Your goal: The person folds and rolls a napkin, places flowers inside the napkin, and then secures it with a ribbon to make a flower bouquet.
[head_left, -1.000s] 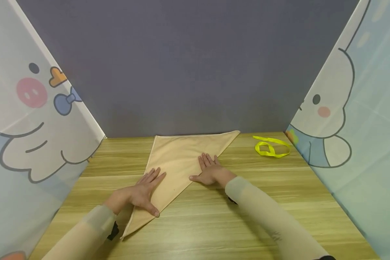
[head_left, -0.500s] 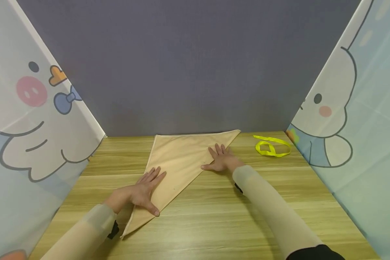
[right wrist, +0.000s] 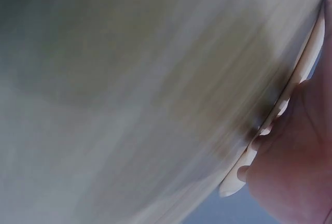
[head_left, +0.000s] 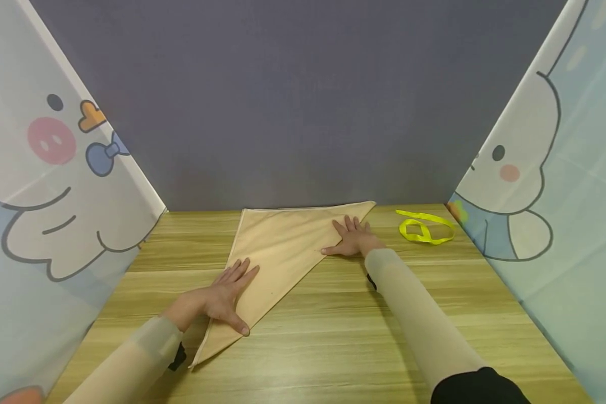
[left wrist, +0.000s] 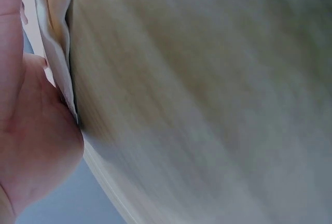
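A beige cloth [head_left: 278, 247], folded into a triangle, lies on the wood-grain table with its long slanted edge towards the lower right. My left hand [head_left: 224, 297] rests spread on its near left part, the thumb by the slanted edge. Farther up that edge, my right hand [head_left: 352, 238] lies with straight, spread fingers on the cloth near its far right corner. In the left wrist view the cloth's layered edge [left wrist: 59, 37] shows beside the left palm [left wrist: 41, 141]. The right wrist view has the right palm [right wrist: 290, 156] against the cloth's edge.
A yellow ribbon [head_left: 424, 240] lies loosely looped on the table [head_left: 323, 348], right of the cloth. A dark grey panel [head_left: 303, 106] stands at the back. Printed cartoon sheets [head_left: 45, 224] wall off the left and right sides.
My right hand has slid along the slanted edge, up and to the right, towards the cloth's far corner. My left hand has stayed in place on the cloth.
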`<state>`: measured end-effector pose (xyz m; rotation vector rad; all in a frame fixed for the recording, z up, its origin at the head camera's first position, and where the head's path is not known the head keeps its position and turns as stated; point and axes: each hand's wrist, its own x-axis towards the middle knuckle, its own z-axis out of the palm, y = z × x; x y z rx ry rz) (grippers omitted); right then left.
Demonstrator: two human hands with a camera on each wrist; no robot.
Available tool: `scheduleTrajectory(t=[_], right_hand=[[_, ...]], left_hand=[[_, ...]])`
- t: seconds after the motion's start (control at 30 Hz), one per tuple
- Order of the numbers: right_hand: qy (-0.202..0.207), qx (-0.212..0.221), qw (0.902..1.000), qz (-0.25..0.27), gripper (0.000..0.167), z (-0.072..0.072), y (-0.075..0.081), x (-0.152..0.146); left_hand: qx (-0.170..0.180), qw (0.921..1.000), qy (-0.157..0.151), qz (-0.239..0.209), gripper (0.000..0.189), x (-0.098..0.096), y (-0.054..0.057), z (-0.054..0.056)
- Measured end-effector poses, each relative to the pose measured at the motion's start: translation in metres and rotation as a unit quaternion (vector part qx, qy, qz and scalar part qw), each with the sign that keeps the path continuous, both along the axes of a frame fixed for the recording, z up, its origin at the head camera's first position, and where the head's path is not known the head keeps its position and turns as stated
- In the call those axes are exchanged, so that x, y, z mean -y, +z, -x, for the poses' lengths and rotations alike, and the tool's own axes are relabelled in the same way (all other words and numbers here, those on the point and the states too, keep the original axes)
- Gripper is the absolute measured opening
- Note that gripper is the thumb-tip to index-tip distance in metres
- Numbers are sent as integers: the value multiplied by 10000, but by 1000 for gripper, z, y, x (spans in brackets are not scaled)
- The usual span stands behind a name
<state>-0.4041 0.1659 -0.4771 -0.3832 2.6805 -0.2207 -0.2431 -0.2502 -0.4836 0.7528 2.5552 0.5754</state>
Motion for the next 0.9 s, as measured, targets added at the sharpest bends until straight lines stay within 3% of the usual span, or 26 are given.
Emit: scheduleTrajectory(t=[0.47, 0.63, 0.77, 0.9], right_hand=[[-520, 9, 9984, 228, 142, 8, 5, -26], [-476, -67, 9983, 319, 134, -2, 18, -22], [-434, -109, 9987, 236, 129, -4, 20, -22], [-417, -25, 9988, 274, 141, 9, 11, -31]], left_hand=[[-142, 9997, -77, 156, 159, -3, 0, 1], [-155, 9995, -92, 257, 158, -3, 0, 2], [-176, 9991, -104, 369, 158, -5, 1, 1], [-137, 9988, -111, 458, 157, -13, 2, -2]])
